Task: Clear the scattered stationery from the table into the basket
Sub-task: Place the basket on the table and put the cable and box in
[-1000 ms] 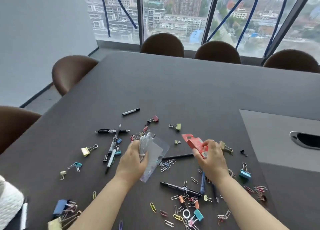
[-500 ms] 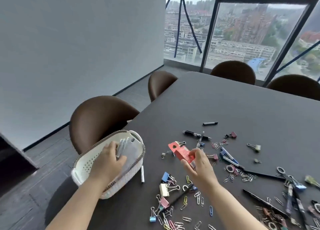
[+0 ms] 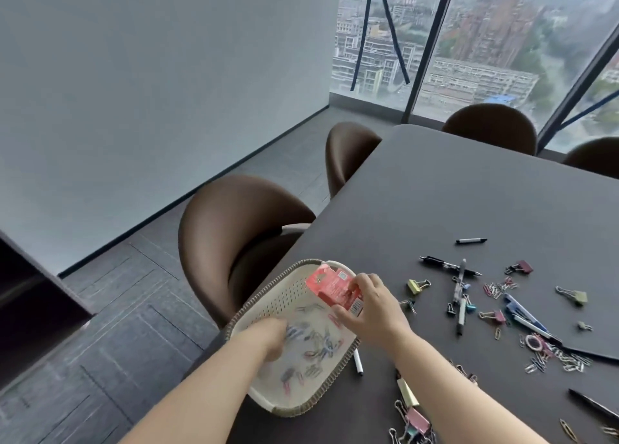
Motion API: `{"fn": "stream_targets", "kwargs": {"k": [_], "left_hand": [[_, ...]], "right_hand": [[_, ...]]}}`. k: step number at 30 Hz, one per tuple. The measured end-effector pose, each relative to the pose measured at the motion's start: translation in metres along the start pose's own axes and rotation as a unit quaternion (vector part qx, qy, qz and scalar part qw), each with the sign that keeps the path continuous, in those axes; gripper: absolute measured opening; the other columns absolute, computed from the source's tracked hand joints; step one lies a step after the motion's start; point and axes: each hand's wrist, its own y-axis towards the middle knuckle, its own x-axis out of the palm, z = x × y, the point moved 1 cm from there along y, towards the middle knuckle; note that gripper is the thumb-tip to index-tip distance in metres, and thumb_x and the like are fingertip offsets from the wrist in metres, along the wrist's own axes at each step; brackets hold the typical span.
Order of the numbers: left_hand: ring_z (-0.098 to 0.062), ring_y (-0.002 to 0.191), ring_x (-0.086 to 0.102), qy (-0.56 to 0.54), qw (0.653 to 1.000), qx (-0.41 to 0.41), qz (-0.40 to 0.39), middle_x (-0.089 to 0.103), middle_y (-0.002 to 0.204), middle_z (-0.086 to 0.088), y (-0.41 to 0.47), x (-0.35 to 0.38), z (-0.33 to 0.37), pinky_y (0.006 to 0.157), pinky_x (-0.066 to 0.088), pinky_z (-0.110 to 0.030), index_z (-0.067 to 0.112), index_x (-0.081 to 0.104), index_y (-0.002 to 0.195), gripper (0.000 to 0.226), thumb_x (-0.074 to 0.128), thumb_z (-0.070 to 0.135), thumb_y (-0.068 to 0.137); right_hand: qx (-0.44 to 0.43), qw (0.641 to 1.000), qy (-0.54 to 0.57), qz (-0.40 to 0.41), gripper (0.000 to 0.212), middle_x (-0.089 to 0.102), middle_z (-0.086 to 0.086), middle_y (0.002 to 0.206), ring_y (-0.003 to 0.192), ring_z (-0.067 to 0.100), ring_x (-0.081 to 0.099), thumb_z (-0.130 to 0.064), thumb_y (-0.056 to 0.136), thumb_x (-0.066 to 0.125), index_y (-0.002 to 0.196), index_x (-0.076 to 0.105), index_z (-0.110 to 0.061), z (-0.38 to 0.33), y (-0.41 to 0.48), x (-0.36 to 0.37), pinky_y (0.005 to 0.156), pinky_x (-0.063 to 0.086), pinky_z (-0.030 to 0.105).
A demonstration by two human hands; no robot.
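Cream plastic basket [image 3: 268, 304] at the bench [image 3: 452, 189] corner takes a clear packet of clips under the left hand [image 3: 273, 338] – fingers hidden – and a red packet [image 3: 330, 288] pinched by the right hand [image 3: 371, 311] – while pens [image 3: 450, 266] and binder clips [image 3: 417, 286] beside the basket await clearing.

So the desk [image 3: 469, 189] was a dark matte one with rounded corners. A white perforated basket [image 3: 278, 304] sat at its left edge, a white marker [image 3: 357, 361] lying just beside it. Further right was the mess: black pens [image 3: 449, 266] crossing each other, another marker [image 3: 470, 241] off on its own, a yellow binder clip [image 3: 417, 286], a maroon one [image 3: 521, 267], a pink one [image 3: 417, 420] near the front edge, plus loose paper clips [image 3: 562, 360] all over.
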Motion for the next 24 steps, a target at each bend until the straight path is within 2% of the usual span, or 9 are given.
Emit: {"fn": "stream_targets", "kwargs": {"k": [3, 6, 8, 10, 13, 17, 20, 22, 24], "left_hand": [[-0.031, 0.126, 0.038, 0.005, 1.0, 0.02, 0.014, 0.032, 0.14, -0.015, -0.004, -0.003, 0.002, 0.104, 0.031, -0.035, 0.007, 0.038, 0.132, 0.045, 0.048, 0.01, 0.088], [-0.024, 0.118, 0.046, -0.04, 0.977, 0.081, 0.191, 0.046, 0.13, -0.004, -0.028, -0.01, -0.004, 0.097, 0.037, -0.033, 0.014, 0.042, 0.13, 0.043, 0.043, 0.011, 0.088], [-0.017, 0.101, 0.057, -0.089, 0.928, 0.135, 0.336, 0.06, 0.11, 0.003, -0.048, -0.011, -0.017, 0.085, 0.047, -0.03, 0.018, 0.058, 0.112, 0.032, 0.044, 0.022, 0.083], [-0.013, 0.09, 0.058, -0.107, 0.89, 0.14, 0.421, 0.064, 0.096, 0.006, -0.058, -0.003, -0.038, 0.077, 0.049, -0.028, 0.02, 0.066, 0.091, 0.017, 0.056, 0.022, 0.077], [-0.018, 0.094, 0.052, -0.195, 0.893, 0.04, 0.403, 0.059, 0.106, 0.0, -0.057, 0.007, -0.057, 0.077, 0.044, -0.029, 0.017, 0.066, 0.093, 0.021, 0.071, 0.012, 0.073], [-0.006, 0.09, 0.048, -0.285, 0.879, 0.006, 0.383, 0.052, 0.112, 0.005, -0.055, 0.011, -0.056, 0.074, 0.035, -0.018, 0.015, 0.062, 0.103, 0.017, 0.057, 0.015, 0.086], [-0.004, 0.09, 0.047, -0.288, 0.882, 0.002, 0.374, 0.048, 0.111, 0.009, -0.056, 0.011, -0.056, 0.072, 0.036, -0.017, 0.017, 0.059, 0.105, 0.017, 0.054, 0.018, 0.089], [-0.006, 0.093, 0.049, -0.288, 0.887, 0.005, 0.361, 0.047, 0.112, 0.008, -0.057, 0.011, -0.058, 0.073, 0.037, -0.018, 0.016, 0.059, 0.105, 0.017, 0.054, 0.019, 0.089], [-0.011, 0.098, 0.052, -0.273, 0.892, 0.005, 0.361, 0.05, 0.112, 0.005, -0.058, 0.011, -0.058, 0.074, 0.041, -0.022, 0.015, 0.06, 0.104, 0.017, 0.056, 0.018, 0.087]], "right_hand": [[0.012, 1.0, -0.007, 0.009, 0.046, 0.045, -0.006, 0.104, 0.091, 0.013, 0.048, -0.051, 0.074, 0.064, 0.104, 0.046, -0.021, 0.005, 0.001, 0.003, 0.074, 0.041, 0.027], [-0.007, 0.999, -0.039, 0.006, 0.049, 0.047, -0.005, 0.108, 0.091, 0.014, 0.05, -0.052, 0.073, 0.064, 0.106, 0.047, -0.02, 0.005, 0.004, 0.006, 0.076, 0.041, 0.026], [-0.047, 0.997, -0.068, -0.005, 0.052, 0.048, -0.004, 0.11, 0.093, 0.017, 0.05, -0.053, 0.073, 0.063, 0.108, 0.048, -0.018, -0.002, 0.007, 0.011, 0.079, 0.041, 0.027], [-0.097, 0.989, -0.105, -0.039, 0.053, 0.049, -0.003, 0.112, 0.097, 0.019, 0.05, -0.056, 0.073, 0.06, 0.108, 0.047, -0.017, -0.014, 0.011, 0.023, 0.081, 0.043, 0.03], [-0.061, 0.979, -0.146, -0.132, 0.053, 0.046, 0.002, 0.113, 0.1, 0.021, 0.05, -0.05, 0.078, 0.059, 0.116, 0.04, -0.018, -0.029, 0.019, 0.05, 0.078, 0.046, 0.033], [0.057, 0.964, -0.15, -0.213, 0.055, 0.037, 0.012, 0.127, 0.113, 0.03, 0.046, -0.032, 0.086, 0.057, 0.13, 0.03, -0.011, -0.034, 0.028, 0.076, 0.087, 0.045, 0.039], [0.056, 0.963, -0.165, -0.206, 0.051, 0.029, 0.011, 0.14, 0.128, 0.031, 0.031, -0.028, 0.09, 0.046, 0.135, 0.029, -0.012, -0.036, 0.029, 0.081, 0.098, 0.04, 0.043], [0.018, 0.973, -0.159, -0.164, 0.042, 0.036, 0.006, 0.137, 0.123, 0.027, 0.038, -0.027, 0.092, 0.04, 0.132, 0.036, -0.017, -0.04, 0.027, 0.076, 0.089, 0.044, 0.04], [-0.02, 0.984, -0.137, -0.112, 0.029, 0.049, 0.002, 0.12, 0.101, 0.023, 0.052, -0.027, 0.092, 0.04, 0.118, 0.045, -0.016, -0.042, 0.02, 0.066, 0.071, 0.046, 0.034]]}}
